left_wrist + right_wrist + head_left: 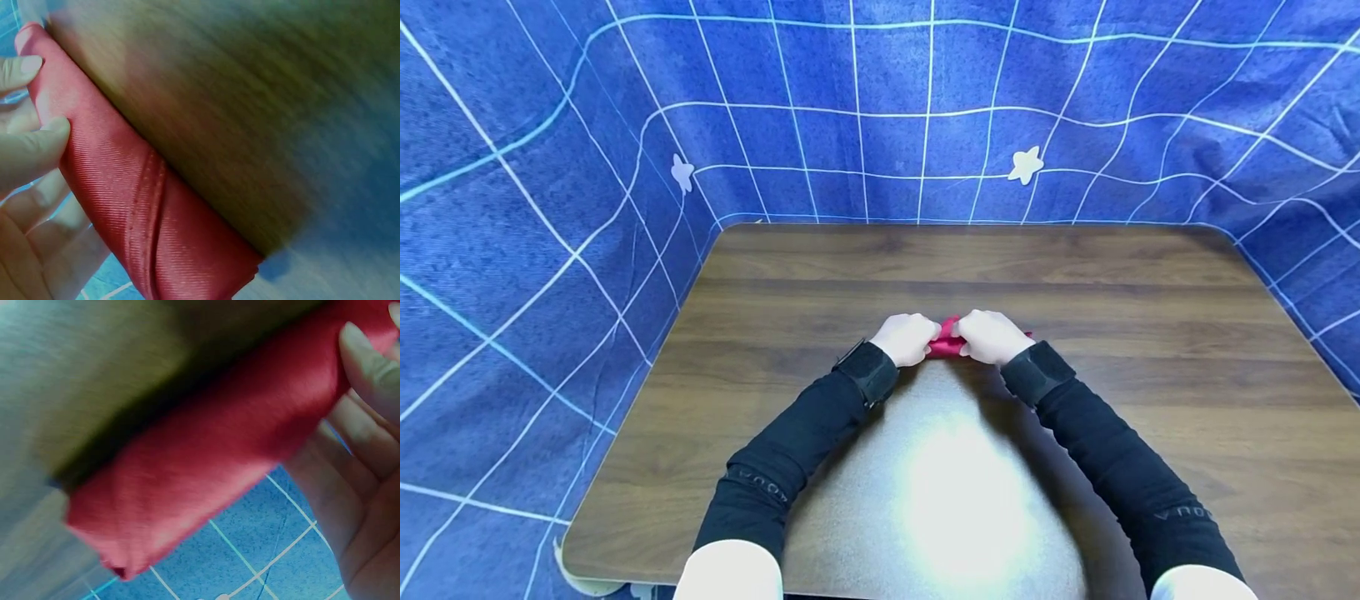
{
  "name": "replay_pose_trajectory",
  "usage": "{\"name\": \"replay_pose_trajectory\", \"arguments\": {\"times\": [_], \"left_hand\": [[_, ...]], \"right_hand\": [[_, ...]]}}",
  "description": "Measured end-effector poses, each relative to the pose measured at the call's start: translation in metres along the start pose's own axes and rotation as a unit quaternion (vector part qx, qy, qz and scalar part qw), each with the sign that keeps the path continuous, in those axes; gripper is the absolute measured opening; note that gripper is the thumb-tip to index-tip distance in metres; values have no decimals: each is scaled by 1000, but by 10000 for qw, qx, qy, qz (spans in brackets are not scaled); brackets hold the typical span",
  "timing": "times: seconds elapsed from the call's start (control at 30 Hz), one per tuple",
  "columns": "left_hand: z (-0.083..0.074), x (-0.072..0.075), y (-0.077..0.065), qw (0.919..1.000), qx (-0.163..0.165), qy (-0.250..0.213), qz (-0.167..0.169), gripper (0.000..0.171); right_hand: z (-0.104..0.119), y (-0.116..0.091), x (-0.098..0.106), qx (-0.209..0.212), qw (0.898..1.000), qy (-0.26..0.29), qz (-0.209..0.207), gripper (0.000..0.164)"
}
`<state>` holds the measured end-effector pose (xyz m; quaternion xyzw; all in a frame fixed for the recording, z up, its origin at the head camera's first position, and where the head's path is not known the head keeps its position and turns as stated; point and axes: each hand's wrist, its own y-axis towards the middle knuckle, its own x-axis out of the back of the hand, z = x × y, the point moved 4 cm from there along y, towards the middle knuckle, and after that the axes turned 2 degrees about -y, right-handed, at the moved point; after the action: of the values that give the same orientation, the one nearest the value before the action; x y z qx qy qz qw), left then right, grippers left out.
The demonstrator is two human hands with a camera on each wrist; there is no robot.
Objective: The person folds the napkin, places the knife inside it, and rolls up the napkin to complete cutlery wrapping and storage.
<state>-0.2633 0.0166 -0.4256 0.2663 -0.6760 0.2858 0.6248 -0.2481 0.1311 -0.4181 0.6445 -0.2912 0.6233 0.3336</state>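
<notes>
A rolled red satin cloth [945, 347] spans the gap between my two hands near the middle of the table. My left hand [906, 339] grips its left part, thumb on the near face and fingers behind. Seen from the left wrist, the roll [119, 162] is fairly flat, with a stitched hem [147, 219] running across it. My right hand [992, 337] holds the other part, its thumb [369, 362] pressed on the cloth. A pointed, folded end [115, 550] shows in the right wrist view. In the head view, the hands cover much of the cloth.
The wooden table [820, 275] spreads around both arms, with a bright glare [962, 500] on its near part. A blue curtain [880, 83] with white grid lines and star shapes stands behind and to the left. Dark bands [868, 371] circle the wrists.
</notes>
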Motion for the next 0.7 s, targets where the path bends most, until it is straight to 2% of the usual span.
{"name": "replay_pose_trajectory", "arguments": {"times": [0.13,0.3,0.37,0.47,0.5,0.57,0.7], "left_hand": [[4,-1,4,9999,84,-32,59,4],[8,1,8,9991,230,-268,213,2],[12,0,11,9976,384,-454,344,5],[19,-6,18,9949,598,-624,516,10],[22,-9,21,9954,542,-702,367,10],[24,-12,25,9953,597,-679,355,14],[21,-10,22,9980,524,-348,-9,13]], "right_hand": [[3,-11,-3,51,9962,-578,-655,14],[6,-22,-8,313,9785,-1482,-1399,6],[7,-24,-10,386,9721,-1739,-1526,7],[7,-26,-13,412,9689,-1889,-1545,12],[7,-26,-14,393,9693,-1882,-1532,14],[6,-26,-16,352,9704,-1869,-1490,18],[3,-24,-21,303,9709,-1861,-1479,20]]}}
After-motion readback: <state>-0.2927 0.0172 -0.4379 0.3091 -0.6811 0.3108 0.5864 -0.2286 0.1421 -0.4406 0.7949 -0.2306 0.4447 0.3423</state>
